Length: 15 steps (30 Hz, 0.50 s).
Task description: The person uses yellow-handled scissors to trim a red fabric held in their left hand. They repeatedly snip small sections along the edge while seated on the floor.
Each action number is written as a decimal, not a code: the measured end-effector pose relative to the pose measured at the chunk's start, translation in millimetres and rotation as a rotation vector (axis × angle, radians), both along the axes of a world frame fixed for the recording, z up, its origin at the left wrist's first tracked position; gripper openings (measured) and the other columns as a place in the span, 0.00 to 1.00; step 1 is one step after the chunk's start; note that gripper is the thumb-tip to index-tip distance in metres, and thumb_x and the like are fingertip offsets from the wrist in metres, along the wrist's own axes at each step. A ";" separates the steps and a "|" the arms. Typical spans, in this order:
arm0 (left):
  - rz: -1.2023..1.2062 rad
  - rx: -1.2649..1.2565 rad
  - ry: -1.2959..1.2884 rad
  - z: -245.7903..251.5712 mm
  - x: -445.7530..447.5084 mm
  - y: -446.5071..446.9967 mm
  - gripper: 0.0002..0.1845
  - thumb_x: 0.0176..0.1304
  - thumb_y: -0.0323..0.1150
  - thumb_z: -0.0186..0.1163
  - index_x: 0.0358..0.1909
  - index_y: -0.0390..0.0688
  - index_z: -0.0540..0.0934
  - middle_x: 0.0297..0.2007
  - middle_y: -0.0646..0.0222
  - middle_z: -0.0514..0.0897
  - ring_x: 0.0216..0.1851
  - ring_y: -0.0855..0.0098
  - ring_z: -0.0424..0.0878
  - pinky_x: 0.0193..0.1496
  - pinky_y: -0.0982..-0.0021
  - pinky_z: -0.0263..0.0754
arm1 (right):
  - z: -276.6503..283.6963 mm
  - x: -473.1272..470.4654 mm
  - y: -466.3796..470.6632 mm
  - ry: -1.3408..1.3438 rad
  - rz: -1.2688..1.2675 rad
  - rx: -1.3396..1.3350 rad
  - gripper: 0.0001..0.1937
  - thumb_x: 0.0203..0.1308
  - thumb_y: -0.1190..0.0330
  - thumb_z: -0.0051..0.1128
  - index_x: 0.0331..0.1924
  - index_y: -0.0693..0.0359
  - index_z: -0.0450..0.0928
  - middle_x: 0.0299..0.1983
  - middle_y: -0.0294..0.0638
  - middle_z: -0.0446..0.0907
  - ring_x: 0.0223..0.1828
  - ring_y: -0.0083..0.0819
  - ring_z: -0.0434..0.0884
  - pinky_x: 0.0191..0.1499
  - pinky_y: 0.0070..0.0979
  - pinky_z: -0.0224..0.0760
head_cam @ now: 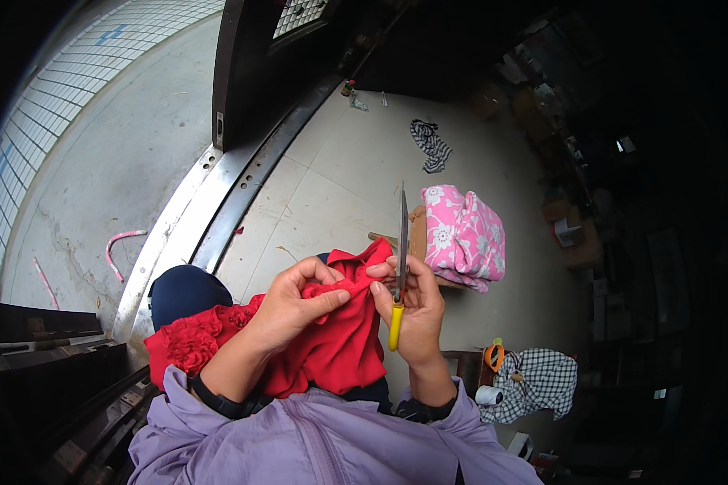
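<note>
A red fabric garment (340,351) with ruffled rosettes (188,345) lies across my lap. My left hand (300,297) pinches its gathered edge between thumb and fingers. Close beside it on the right, my right hand (414,303) pinches the same red cloth with thumb and forefinger. That hand also holds a pair of scissors with yellow handles (395,327), whose metal blades (403,236) point away from me and look closed. The fingers partly hide the scissors' pivot.
A pink floral folded cloth (464,239) rests on a cardboard box (417,236) ahead right. Striped fabric (431,145) lies on the tiled floor. At right are a white thread spool (489,396), orange-handled scissors (494,354) and a checked cloth (543,382). A dark door (236,79) stands ahead left.
</note>
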<state>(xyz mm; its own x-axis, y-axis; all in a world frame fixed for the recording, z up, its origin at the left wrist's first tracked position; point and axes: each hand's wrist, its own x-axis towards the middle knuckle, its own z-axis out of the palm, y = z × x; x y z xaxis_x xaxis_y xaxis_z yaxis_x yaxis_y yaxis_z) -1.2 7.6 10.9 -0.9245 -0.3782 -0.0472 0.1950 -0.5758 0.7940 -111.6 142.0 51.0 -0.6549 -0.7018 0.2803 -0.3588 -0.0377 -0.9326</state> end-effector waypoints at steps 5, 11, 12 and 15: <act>-0.078 -0.011 -0.061 4.4 3.3 -0.2 0.06 0.63 0.29 0.63 0.38 0.43 0.76 0.33 0.79 0.78 0.28 0.89 0.71 0.28 0.87 0.64 | -1.0 -2.7 -3.6 -0.030 0.027 -0.015 0.21 0.57 0.84 0.57 0.55 0.67 0.66 0.44 0.42 0.79 0.46 0.23 0.79 0.53 0.20 0.69; -0.085 -0.067 -0.092 1.1 0.8 -0.5 0.07 0.63 0.30 0.63 0.40 0.42 0.76 0.34 0.77 0.79 0.28 0.88 0.72 0.29 0.85 0.67 | -2.2 -3.5 -3.6 -0.043 -0.050 -0.010 0.21 0.59 0.83 0.55 0.56 0.68 0.65 0.43 0.41 0.79 0.46 0.24 0.78 0.52 0.20 0.70; -0.104 -0.054 -0.061 -0.4 1.0 -0.4 0.06 0.64 0.30 0.62 0.39 0.41 0.76 0.36 0.74 0.79 0.29 0.87 0.73 0.30 0.84 0.68 | -1.5 -4.0 -2.5 -0.057 -0.066 0.002 0.20 0.59 0.83 0.55 0.56 0.68 0.65 0.43 0.41 0.79 0.45 0.23 0.78 0.52 0.20 0.70; -0.155 -0.053 -0.061 -4.9 0.5 -0.2 0.05 0.65 0.29 0.61 0.37 0.40 0.75 0.39 0.70 0.80 0.30 0.86 0.73 0.30 0.83 0.69 | -0.1 -2.5 0.0 -0.039 -0.054 0.022 0.20 0.59 0.83 0.55 0.55 0.68 0.66 0.42 0.41 0.79 0.45 0.22 0.78 0.51 0.20 0.70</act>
